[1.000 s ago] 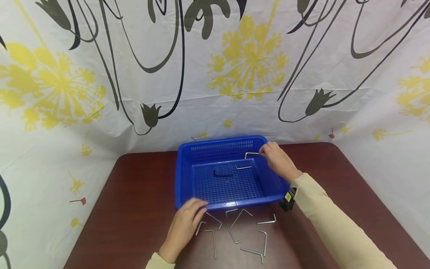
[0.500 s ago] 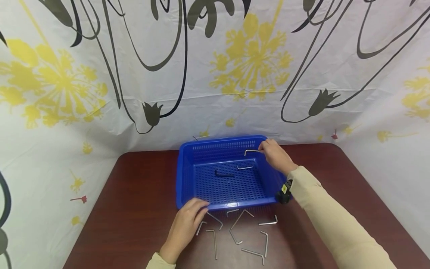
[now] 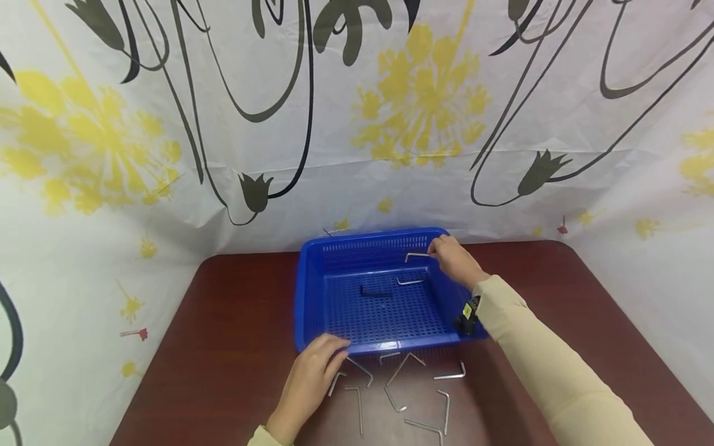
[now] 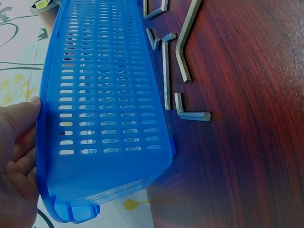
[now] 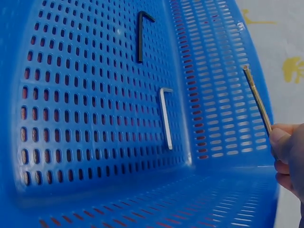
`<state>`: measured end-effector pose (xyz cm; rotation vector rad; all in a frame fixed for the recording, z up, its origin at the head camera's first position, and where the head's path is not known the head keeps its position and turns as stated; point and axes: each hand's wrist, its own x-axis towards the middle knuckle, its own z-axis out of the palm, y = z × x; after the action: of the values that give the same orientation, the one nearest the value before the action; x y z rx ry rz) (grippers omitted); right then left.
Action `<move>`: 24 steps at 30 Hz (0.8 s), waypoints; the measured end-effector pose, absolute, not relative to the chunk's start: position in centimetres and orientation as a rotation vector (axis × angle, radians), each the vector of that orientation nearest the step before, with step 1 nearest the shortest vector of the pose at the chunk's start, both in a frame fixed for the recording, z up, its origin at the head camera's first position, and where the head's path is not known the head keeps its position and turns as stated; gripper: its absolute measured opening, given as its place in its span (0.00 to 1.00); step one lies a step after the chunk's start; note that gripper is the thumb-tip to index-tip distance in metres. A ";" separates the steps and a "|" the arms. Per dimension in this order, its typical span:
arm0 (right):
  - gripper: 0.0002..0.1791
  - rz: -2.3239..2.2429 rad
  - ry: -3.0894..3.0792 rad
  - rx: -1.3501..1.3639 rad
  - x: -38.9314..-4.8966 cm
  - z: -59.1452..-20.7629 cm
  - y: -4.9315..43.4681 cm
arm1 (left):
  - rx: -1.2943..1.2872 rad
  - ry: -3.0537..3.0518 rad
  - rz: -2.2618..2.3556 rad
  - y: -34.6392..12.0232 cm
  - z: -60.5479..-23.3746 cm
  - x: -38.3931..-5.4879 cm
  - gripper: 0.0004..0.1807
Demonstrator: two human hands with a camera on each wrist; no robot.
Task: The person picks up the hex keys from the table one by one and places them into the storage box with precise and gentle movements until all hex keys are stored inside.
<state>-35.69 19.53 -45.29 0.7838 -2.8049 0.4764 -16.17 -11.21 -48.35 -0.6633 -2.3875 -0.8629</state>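
Observation:
A blue perforated plastic basket [image 3: 304, 297] stands on the table. Inside lie a black hex key [image 5: 140, 38] and a silver hex key [image 5: 165, 118]. My right hand [image 3: 454, 260] pinches another hex key [image 5: 258, 102], brassy in the right wrist view, above the basket's back right part; its short bent end points down in the head view. At the near left corner my left hand [image 3: 312, 381] holds the basket's rim [image 4: 42, 142] between thumb and fingers; some fingertips are hidden. Several metal hex keys lie in front of the basket, among them a short one [image 4: 192, 115].
The dark red-brown table [image 3: 245, 322] extends to both sides of the basket. A white patterned cloth [image 3: 334, 142] hangs right behind it and along the sides. A black wrist camera [image 3: 467, 317] sits by my right sleeve, over the basket's right edge.
The right hand stays over the basket with the hex key, moving only slightly left. Its wrist has swung a little inward. The left hand keeps its place at the rim.

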 end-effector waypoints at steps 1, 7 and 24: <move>0.04 0.472 -2.821 0.782 -35.7 -45.5 19.5 | -0.667 -2.387 -0.861 -11.2 -48.4 -16.1 0.10; 0.05 0.384 -2.840 0.852 -36.5 -46.5 19.1 | -0.680 -2.365 -0.860 -11.2 -48.6 -16.1 0.11; 0.06 0.223 -2.894 0.922 -38.1 -50.4 17.7 | -0.688 -2.364 -0.830 -11.4 -48.2 -16.0 0.10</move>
<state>-38.13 17.67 -50.36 0.9221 -2.8936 0.2234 -16.03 -11.37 -48.21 -0.6881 -2.3637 -0.8296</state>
